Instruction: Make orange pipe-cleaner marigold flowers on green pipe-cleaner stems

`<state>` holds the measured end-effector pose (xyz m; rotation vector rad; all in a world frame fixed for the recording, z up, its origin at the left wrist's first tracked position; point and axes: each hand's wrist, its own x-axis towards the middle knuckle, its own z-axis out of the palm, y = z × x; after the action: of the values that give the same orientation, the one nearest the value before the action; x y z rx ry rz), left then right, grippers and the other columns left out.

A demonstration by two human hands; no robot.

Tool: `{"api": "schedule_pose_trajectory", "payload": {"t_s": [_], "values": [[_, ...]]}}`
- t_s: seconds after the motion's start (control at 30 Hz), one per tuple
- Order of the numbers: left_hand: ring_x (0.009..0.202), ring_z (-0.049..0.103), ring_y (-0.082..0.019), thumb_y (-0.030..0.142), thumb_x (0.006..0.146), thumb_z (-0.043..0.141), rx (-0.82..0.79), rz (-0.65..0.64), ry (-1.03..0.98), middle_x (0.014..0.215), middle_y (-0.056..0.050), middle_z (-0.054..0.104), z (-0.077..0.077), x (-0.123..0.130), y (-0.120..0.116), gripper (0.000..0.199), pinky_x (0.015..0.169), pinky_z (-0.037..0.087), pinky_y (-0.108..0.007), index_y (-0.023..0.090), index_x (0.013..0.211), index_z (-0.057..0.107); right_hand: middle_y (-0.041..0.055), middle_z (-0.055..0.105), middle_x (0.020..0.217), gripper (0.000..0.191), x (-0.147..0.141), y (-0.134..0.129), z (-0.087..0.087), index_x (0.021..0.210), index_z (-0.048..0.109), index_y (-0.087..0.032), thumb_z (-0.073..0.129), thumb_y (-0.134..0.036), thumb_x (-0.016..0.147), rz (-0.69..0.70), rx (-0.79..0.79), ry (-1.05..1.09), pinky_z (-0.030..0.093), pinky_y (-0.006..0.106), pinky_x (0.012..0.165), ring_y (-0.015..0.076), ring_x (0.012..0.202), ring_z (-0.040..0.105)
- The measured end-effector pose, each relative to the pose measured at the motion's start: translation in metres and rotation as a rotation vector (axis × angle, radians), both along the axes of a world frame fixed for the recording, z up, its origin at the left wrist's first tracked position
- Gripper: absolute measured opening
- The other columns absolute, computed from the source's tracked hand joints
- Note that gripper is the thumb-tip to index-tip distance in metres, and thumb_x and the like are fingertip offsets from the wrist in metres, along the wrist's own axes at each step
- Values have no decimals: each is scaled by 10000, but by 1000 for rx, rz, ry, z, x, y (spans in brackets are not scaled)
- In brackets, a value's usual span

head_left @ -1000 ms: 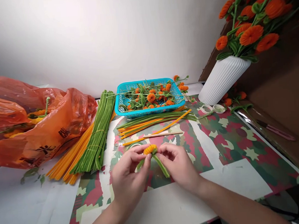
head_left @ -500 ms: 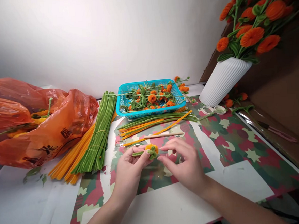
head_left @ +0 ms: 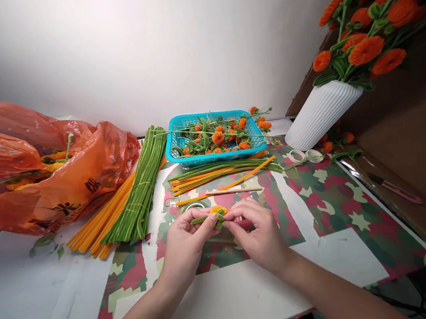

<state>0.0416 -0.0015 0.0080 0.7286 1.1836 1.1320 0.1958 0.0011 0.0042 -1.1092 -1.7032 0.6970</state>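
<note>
Yellow flower with green pieces is held above the patterned mat, clamped between thumb and fingers of the left hand; the right hand pinches its green part from the other side. Beyond lie a thin stick, green and orange strips, then a blue basket.

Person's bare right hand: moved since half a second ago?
Yes: the right hand shifted slightly left against the thin, straight, pale wooden stick, closing in on the fuzzy yellow-and-green flower.
</note>
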Motion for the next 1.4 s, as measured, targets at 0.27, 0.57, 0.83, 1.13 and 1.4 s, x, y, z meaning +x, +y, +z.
{"api": "schedule_pose_trajectory", "payload": {"t_s": [0.27,0.57,0.83,1.13,1.4], "values": [[659,637,-94,323,645,832,-5,17,58,831,-9,695,3,0,1,242,617,563,-175,151,678,665,26,677,743,82,5,2,-1,805,629,-183,623,-118,856,24,166,-131,423,329,668,179,722,579],[647,636,-102,325,650,827,-22,9,92,813,-13,674,1,-1,2,248,619,569,-197,141,700,668,29,675,750,116,5,3,-1,798,629,-181,590,-93,862,59,142,-126,441,326,686,169,724,582],[627,624,-123,347,668,805,19,-48,134,733,2,637,7,-1,3,254,563,559,-214,157,717,645,41,678,879,125,8,7,3,915,698,-204,669,-190,794,29,-292,139,446,222,493,144,719,586],[580,574,-116,375,765,720,71,-257,162,718,-12,636,10,-7,7,212,497,486,-194,169,780,677,22,616,791,88,7,8,7,796,696,-196,625,-154,829,147,-294,163,430,206,489,126,698,585],[989,648,-200,242,732,773,98,-240,-81,1066,-71,687,-3,-3,4,307,840,525,-266,201,1008,647,37,619,828,85,2,3,3,777,614,-194,582,-176,854,49,-156,169,471,226,558,155,793,592]]}}
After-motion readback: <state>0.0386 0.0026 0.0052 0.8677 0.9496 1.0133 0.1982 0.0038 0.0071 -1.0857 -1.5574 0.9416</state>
